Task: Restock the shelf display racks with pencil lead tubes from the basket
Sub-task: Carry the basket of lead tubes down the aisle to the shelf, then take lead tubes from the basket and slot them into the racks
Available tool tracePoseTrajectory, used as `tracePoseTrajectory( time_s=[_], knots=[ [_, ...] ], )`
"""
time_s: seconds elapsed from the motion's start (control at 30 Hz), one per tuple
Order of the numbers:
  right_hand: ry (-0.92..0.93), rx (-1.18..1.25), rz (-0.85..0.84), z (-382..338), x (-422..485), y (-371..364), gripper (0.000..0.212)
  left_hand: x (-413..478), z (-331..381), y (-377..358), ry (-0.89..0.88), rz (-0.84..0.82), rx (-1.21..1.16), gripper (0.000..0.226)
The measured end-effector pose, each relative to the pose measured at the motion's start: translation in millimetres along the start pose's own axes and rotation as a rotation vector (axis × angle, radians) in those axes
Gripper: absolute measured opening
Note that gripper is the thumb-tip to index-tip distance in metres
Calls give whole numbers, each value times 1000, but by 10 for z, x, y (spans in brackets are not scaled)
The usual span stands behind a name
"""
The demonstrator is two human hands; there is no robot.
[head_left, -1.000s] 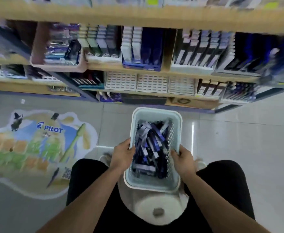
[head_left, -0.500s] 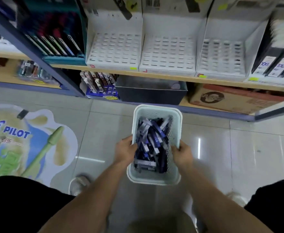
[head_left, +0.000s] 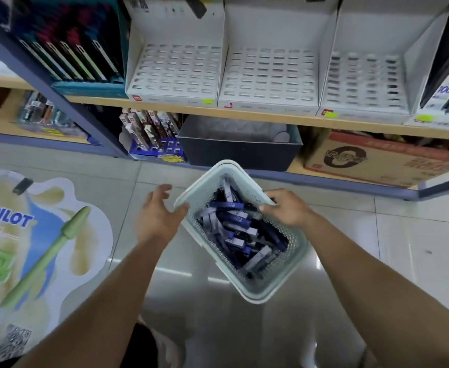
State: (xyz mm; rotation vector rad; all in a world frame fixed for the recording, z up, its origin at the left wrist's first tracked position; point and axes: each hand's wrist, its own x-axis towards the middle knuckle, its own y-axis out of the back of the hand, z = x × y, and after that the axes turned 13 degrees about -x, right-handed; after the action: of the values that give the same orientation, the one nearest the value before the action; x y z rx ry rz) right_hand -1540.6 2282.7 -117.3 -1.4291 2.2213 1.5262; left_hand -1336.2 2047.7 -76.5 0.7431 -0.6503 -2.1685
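Basket (head_left: 296, 248) of pencil lead tubes (head_left: 238, 225) skewed over floor (head_left: 417, 235), below white slotted display racks (head_left: 268, 73). Right grip (head_left: 288, 208) clamped on far right rim, fingertips curled inside above tubes. Left grip (head_left: 159, 219) apart, fingers spread, just beside left rim; contact unclear. Tubes heaped between both grips.

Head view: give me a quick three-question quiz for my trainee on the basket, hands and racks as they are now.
1. True or false: the middle white display rack holds no pencil lead tubes.
2. The right hand is: A gripping the rim of the basket; B resting on the shelf; C holding one tube.
3. Fill in: the left hand, fingers spread, holds ____.
Key: 1 true; 2 A; 3 nothing.
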Motion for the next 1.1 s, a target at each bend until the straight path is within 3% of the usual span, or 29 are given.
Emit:
tracePoseTrajectory(
  time_s=[0.1,0.23,0.37,0.43,0.57,0.7,0.77,0.83,0.9,0.93,1.0,1.1],
  knots=[
    [55,-100,-90,5,83,69,32,72,-5,-92,-98,-194,58,51],
    [-136,-34,145,46,-262,11,57,-17,-70,-84,-135,-105,7,33],
    [-471,236,392,76,-913,-252,58,-233,-160,23,-33,-62,-3,29],
    [-541,290,444,-2,-1168,-481,53,-370,-227,30,46,-40,-29,27],
    [-528,323,471,-143,-1339,-776,25,-583,-346,31,130,-38,-36,25],
    [-454,314,479,-51,-1146,-509,32,-539,-260,54,143,-124,30,26],
    [-444,317,480,16,-1051,-301,41,-549,-180,14,28,-55,86,37],
    [-453,193,608,16,-1038,-203,50,-572,-65,-82,-144,9,101,35],
    [-352,32,754,-84,-1060,-233,41,-575,44,-256,-219,-66,29,29],
    [-272,2,747,-149,-1032,-277,34,-570,75,-363,-199,-130,3,31],
    [-160,60,546,-240,-869,-397,32,-561,87,-570,-102,-246,17,40],
    [-79,-45,249,-224,-563,-631,54,-515,-21,-807,143,-272,-121,42]
  ],
)
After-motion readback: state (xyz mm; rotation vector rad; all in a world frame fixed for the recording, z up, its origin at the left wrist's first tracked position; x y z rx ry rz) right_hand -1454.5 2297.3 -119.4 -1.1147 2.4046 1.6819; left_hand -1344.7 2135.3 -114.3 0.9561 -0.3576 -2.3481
